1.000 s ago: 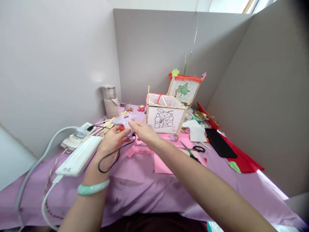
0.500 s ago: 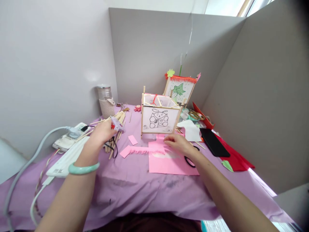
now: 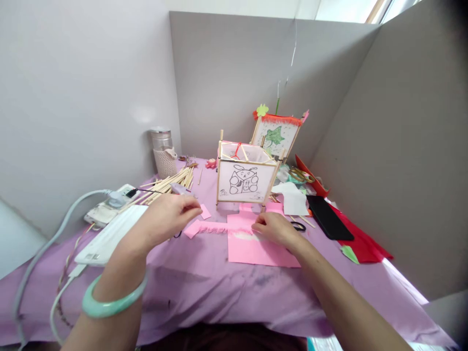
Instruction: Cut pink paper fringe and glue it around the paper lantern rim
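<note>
My left hand, with a green bangle on the wrist, hovers over the purple cloth near the left end of a fringed pink paper strip; it holds nothing that I can see. A lilac glue gun lies beyond it beside a pile of wooden sticks. My right hand presses its fingers on a pink paper sheet at the strip's right end. Just behind stands a stick-framed paper lantern with a rabbit drawing.
A second lantern with a green leaf stands at the back. Scissors, white paper, a black phone and red paper lie right. A power strip, white device, cables and a jar sit left.
My left hand let go of the glue gun, which now lies by the sticks, and moved toward the pink strip. My right hand moved from the glue gun down onto the pink sheet.
</note>
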`<state>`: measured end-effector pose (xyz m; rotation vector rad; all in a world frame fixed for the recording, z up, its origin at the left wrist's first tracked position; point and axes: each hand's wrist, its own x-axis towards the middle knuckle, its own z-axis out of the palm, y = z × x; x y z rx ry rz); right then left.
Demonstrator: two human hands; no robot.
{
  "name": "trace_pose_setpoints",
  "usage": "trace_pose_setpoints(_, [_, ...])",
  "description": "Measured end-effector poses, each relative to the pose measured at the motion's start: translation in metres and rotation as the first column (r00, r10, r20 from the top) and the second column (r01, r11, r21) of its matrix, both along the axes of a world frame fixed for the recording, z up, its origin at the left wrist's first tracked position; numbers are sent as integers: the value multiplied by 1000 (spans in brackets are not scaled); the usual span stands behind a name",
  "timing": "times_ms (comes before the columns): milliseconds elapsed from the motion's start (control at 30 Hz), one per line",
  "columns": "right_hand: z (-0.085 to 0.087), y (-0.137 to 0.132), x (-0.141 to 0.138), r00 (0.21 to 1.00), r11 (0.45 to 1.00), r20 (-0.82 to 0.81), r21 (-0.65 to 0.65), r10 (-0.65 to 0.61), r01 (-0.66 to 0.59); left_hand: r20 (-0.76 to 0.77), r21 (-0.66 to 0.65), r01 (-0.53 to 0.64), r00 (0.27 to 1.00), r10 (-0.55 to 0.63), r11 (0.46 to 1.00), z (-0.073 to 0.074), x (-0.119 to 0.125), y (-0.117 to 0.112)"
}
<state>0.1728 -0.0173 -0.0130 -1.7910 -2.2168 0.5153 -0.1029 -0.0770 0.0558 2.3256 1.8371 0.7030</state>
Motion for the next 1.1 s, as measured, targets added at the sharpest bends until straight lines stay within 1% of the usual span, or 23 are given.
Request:
trace_pose_setpoints(33, [0,-3,-1,1000,1000,-2,-1,-2,2,-30,-26,-7,1000,6,1000,-2,0,-1])
trace_pose_setpoints(167, [0,-11,-4,1000,1000,-25,-3,-3,3,-128,-93,-96,988,84,991,-12,-9,-2])
trace_pose_setpoints(267, [-4,-13,-5,998,1000,-48,6,-26,27,-177,-159,-118,980,89,980,-19,-16,-3])
trace_pose_setpoints(367, [-10,-12,-6,997,1000,-80,3,-24,25,-192,-188,-137,976,100,973,-24,-17,-5])
trace_pose_setpoints(467, [-15,-12,-4,993,1000,-112,-1,-21,21,-226,-176,-169,966,127,970,-27,-13,-7])
trace_pose_setpoints(567, [-16,-14,-1,988,999,-148,14,-39,42,-306,-115,-200,939,157,973,-27,-3,-9])
trace_pose_setpoints(633, [-13,-15,-1,987,996,-144,40,-71,78,-361,-102,-191,922,142,976,-27,5,-9])
trace_pose_setpoints(700, [-9,-16,-4,988,992,-124,84,-88,98,-383,-123,-170,917,111,978,-29,13,-8])
trace_pose_setpoints(767, [-4,-15,-12,994,988,-106,143,-41,56,-365,-123,-141,927,88,982,-33,19,-7])
trace_pose_setpoints(833, [0,-14,-24,996,978,-73,204,54,-39,-336,-115,-119,939,75,986,-38,22,-7])
trace_pose_setpoints(933, [2,-10,-45,987,951,25,266,160,-161,-330,-154,-135,941,78,979,-43,21,-8])
trace_pose_setpoints(1033, [0,-4,-64,960,912,97,299,263,-281,-348,-186,-152,934,80,971,-44,17,-11])
trace_pose_setpoints(1100, [-2,-2,-73,945,902,134,285,298,-324,-350,-190,-151,933,77,970,-45,15,-12])
